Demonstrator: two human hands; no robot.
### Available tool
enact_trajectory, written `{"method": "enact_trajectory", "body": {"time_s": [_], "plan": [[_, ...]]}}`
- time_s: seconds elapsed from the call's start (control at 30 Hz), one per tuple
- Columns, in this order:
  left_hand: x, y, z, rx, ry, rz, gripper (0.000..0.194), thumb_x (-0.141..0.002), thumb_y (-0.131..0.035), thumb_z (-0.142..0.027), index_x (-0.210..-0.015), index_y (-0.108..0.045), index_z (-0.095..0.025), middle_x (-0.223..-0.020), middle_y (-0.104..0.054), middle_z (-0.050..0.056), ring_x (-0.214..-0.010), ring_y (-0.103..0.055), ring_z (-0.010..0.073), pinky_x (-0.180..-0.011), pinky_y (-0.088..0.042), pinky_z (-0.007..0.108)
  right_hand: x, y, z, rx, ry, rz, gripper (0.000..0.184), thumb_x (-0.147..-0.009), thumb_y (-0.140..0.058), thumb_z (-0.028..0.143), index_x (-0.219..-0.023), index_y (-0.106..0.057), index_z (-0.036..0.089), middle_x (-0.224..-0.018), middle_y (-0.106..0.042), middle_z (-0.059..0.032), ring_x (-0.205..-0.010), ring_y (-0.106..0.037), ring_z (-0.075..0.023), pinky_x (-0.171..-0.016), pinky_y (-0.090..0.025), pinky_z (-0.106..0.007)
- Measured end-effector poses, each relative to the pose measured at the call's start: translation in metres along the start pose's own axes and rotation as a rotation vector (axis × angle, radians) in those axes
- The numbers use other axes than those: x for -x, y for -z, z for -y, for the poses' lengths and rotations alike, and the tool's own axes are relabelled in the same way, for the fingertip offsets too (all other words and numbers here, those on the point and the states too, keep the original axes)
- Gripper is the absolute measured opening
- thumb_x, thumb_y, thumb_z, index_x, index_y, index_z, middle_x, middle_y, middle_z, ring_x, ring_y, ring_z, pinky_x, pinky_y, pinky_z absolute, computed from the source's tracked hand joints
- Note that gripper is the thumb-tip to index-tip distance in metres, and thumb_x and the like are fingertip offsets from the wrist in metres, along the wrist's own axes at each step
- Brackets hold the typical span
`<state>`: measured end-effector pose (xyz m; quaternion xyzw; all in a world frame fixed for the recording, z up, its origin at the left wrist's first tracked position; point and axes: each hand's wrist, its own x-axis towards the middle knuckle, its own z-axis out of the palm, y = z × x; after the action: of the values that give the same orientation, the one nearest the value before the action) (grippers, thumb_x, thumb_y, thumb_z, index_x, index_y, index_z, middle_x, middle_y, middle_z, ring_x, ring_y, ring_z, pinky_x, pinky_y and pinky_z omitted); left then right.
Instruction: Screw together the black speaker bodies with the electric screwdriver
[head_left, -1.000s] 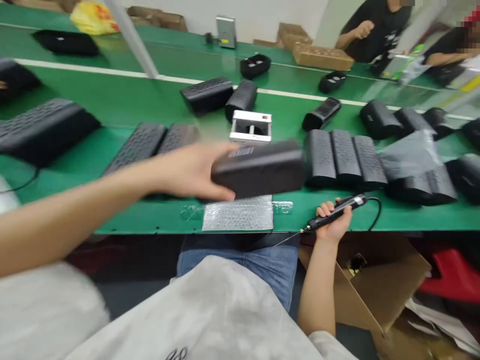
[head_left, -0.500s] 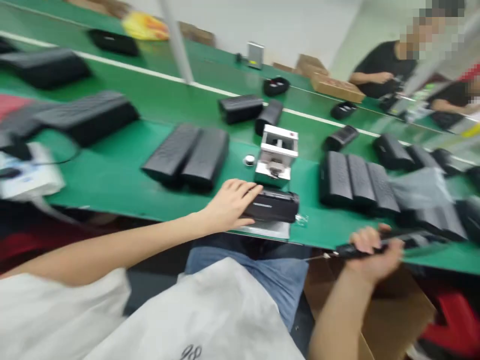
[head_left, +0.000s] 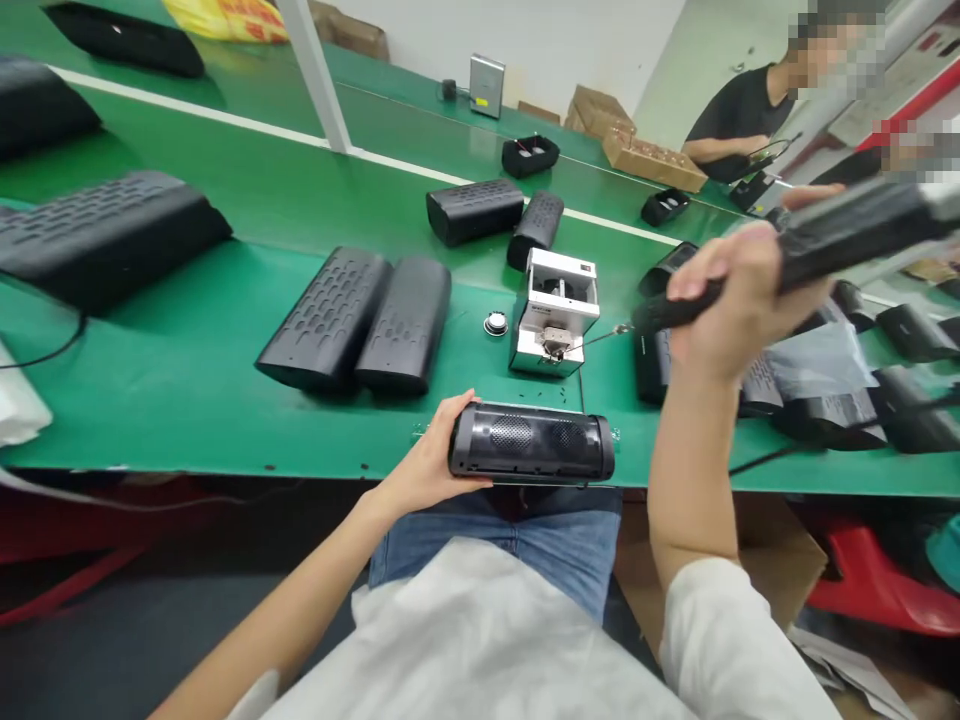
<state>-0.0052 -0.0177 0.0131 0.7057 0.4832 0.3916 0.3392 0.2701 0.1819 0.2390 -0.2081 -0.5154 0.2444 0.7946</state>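
My left hand is closed around the left end of a black speaker housing, which lies at the table's front edge with two round perforated grilles facing up. My right hand is raised and wrapped round a black electric screwdriver. Its long thin bit points left, and the tip is at the front of a white screw feeder. Whether a screw sits on the tip is too small to tell. Several tiny dark screws lie between the feeder and the housing.
Two black textured speaker shells stand left of the feeder, near a small round metal part. More black shells and a clear plastic bag are at right. Another person works across the green table.
My right hand has lifted the screwdriver from low at the table's front edge up to the screw feeder. The speaker housing now shows its grilles, and my left hand grips its left end.
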Motion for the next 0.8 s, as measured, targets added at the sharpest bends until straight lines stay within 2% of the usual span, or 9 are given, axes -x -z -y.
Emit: {"method": "enact_trajectory", "body": {"time_s": [0.07, 0.13, 0.23, 0.37, 0.43, 0.53, 0.7, 0.77, 0.8], "plan": [[0.002, -0.002, 0.003, 0.003, -0.026, -0.007, 0.127, -0.092, -0.100, -0.050, -0.187, -0.016, -0.038, -0.179, -0.044, 0.020, -0.168, -0.053, 0.0447, -0.140, -0.047, 0.068, 0.009, -0.021, -0.019, 0.053, 0.037, 0.107, 0.030, -0.097, -0.078, 0.035, -0.118, -0.058, 0.030, -0.068, -0.047, 0.0125, -0.046, -0.045, -0.0109, -0.043, -0.037, -0.028], [0.003, -0.003, 0.005, 0.006, -0.023, -0.001, 0.130, -0.092, -0.100, -0.049, -0.188, -0.012, -0.038, -0.181, -0.043, 0.021, -0.170, -0.051, 0.0454, -0.140, -0.046, 0.069, 0.015, -0.029, -0.031, 0.107, 0.014, 0.180, 0.036, -0.100, -0.084, 0.050, -0.111, -0.054, 0.032, -0.068, -0.049, 0.0117, -0.047, -0.047, -0.0119, -0.045, -0.039, -0.031], [0.002, -0.002, 0.006, 0.010, -0.014, 0.022, 0.137, -0.092, -0.101, -0.051, -0.189, -0.005, -0.038, -0.183, -0.043, 0.023, -0.170, -0.052, 0.0463, -0.139, -0.047, 0.070, 0.017, -0.031, -0.043, 0.190, -0.049, 0.258, 0.050, -0.101, -0.084, 0.070, -0.111, -0.050, 0.035, -0.067, -0.048, 0.0122, -0.049, -0.044, -0.0136, -0.048, -0.041, -0.034], [0.000, -0.001, 0.004, 0.018, -0.011, 0.034, 0.144, -0.089, -0.102, -0.060, -0.190, -0.003, -0.037, -0.179, -0.049, 0.022, -0.165, -0.056, 0.0466, -0.138, -0.049, 0.071, 0.012, -0.027, -0.054, 0.246, -0.156, 0.307, 0.060, -0.098, -0.087, 0.078, -0.115, -0.045, 0.038, -0.069, -0.048, 0.0119, -0.054, -0.038, -0.0147, -0.051, -0.041, -0.038], [-0.001, -0.002, 0.003, 0.019, -0.009, 0.029, 0.143, -0.089, -0.102, -0.060, -0.190, -0.005, -0.036, -0.178, -0.050, 0.022, -0.165, -0.057, 0.0467, -0.137, -0.050, 0.071, 0.009, -0.025, -0.058, 0.228, -0.198, 0.322, 0.063, -0.097, -0.090, 0.076, -0.117, -0.045, 0.038, -0.070, -0.048, 0.0117, -0.055, -0.037, -0.0147, -0.052, -0.041, -0.039], [-0.002, -0.004, 0.002, 0.026, -0.024, 0.021, 0.140, -0.088, -0.103, -0.059, -0.189, -0.010, -0.033, -0.179, -0.049, 0.023, -0.166, -0.055, 0.0478, -0.138, -0.049, 0.071, 0.010, -0.024, -0.053, 0.215, -0.220, 0.322, 0.053, -0.102, -0.092, 0.060, -0.119, -0.046, 0.038, -0.071, -0.048, 0.0112, -0.055, -0.039, -0.0137, -0.052, -0.042, -0.039], [-0.004, -0.008, 0.002, 0.054, -0.054, -0.001, 0.137, -0.085, -0.105, -0.060, -0.187, -0.017, -0.033, -0.180, -0.048, 0.023, -0.168, -0.053, 0.0495, -0.139, -0.046, 0.074, 0.028, -0.039, -0.010, 0.114, -0.113, 0.254, 0.022, -0.102, -0.076, 0.022, -0.109, -0.057, 0.031, -0.065, -0.042, 0.0118, -0.047, -0.041, -0.0101, -0.043, -0.033, -0.029], [-0.004, -0.009, 0.003, 0.060, -0.069, -0.011, 0.138, -0.084, -0.106, -0.059, -0.187, -0.017, -0.034, -0.180, -0.048, 0.023, -0.167, -0.053, 0.0497, -0.139, -0.047, 0.073, 0.035, -0.047, 0.009, 0.083, -0.105, 0.276, 0.015, -0.103, -0.072, 0.021, -0.109, -0.061, 0.028, -0.066, -0.041, 0.0107, -0.047, -0.044, -0.0107, -0.042, -0.035, -0.027], [-0.004, -0.009, 0.003, 0.060, -0.079, -0.017, 0.138, -0.083, -0.106, -0.058, -0.187, -0.018, -0.034, -0.179, -0.048, 0.023, -0.167, -0.054, 0.0498, -0.139, -0.047, 0.073, 0.038, -0.050, 0.016, 0.096, -0.140, 0.325, 0.014, -0.105, -0.074, 0.025, -0.112, -0.061, 0.028, -0.067, -0.043, 0.0095, -0.049, -0.049, -0.0122, -0.043, -0.039, -0.027]]}}
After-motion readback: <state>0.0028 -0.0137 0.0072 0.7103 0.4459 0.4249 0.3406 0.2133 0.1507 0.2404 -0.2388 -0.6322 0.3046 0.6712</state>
